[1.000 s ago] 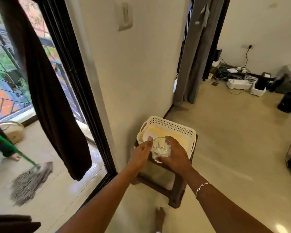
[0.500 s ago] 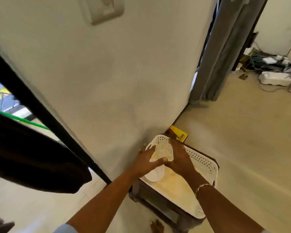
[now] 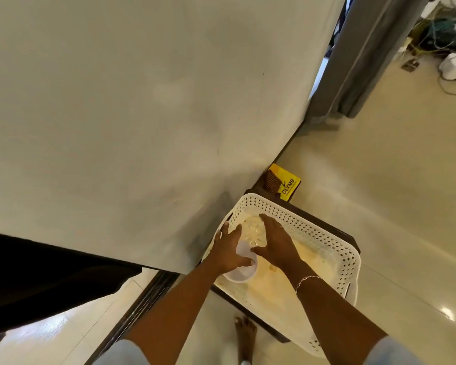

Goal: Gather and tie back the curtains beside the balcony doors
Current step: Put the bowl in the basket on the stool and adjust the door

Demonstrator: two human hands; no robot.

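While both hands are down in the white perforated plastic basket (image 3: 334, 248) on the dark brown stool (image 3: 263, 324), neither is anywhere near cloth. The right hand (image 3: 277, 243) spans the clear faceted glass (image 3: 253, 231), fingers along its far side and thumb under its near side, so it appears to be grasping it. The left hand (image 3: 228, 248) lies over the white round plastic cup (image 3: 241, 272) with its thumb across the mouth and its fingers splayed fairly straight toward the basket's rim; it seems to rest there rather than clench.

What the next move turns on is direction. The dark brown curtain (image 3: 50, 280) fills the left edge of the view, well apart from the basket, with the end of the cream wall (image 3: 169, 101) and the black door frame (image 3: 142, 309) between them. It lies to the left of the hands, on the left hand's side, so that hand is the nearer one and would likely lead the gather. In this tilted view the cloth reads as a broad dark band running left to right; its top and its hem are out of sight. A grey curtain (image 3: 366, 56) hangs at the far right by another opening, also well apart, on the right hand's side.

As I judge it, tying back has not begun: both hands must first let go of the glassware, then turn left
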